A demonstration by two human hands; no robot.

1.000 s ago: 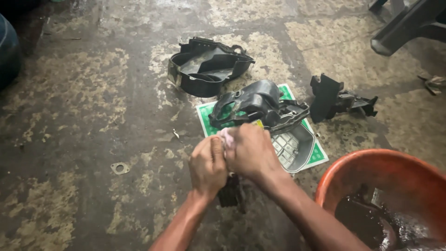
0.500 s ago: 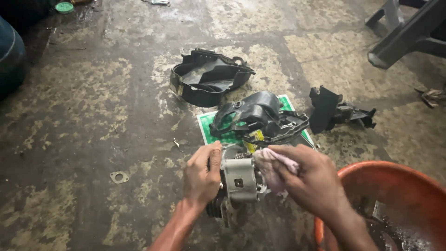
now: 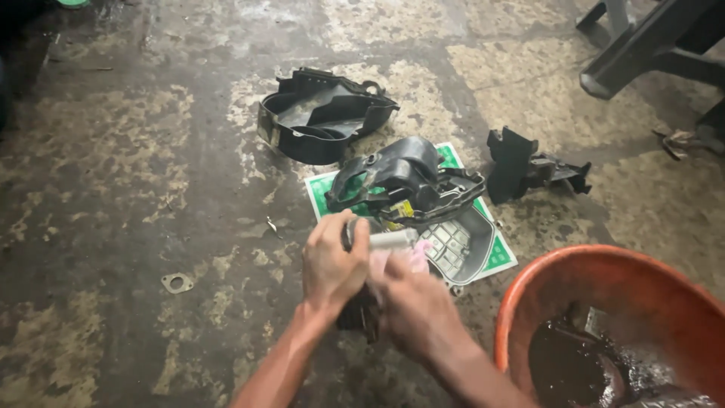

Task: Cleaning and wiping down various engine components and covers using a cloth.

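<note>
As the right hand [image 3: 419,310] swings its pink rag [image 3: 400,258] back under the engine part [image 3: 377,242], left hand [image 3: 332,264] fingers stay clamped on it.

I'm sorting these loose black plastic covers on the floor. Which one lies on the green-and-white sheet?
The domed black plastic cover in the middle, just beyond the hands, rests on the green-and-white sheet. The open tray-shaped black cover and the small angular black piece lie on bare concrete.
</note>
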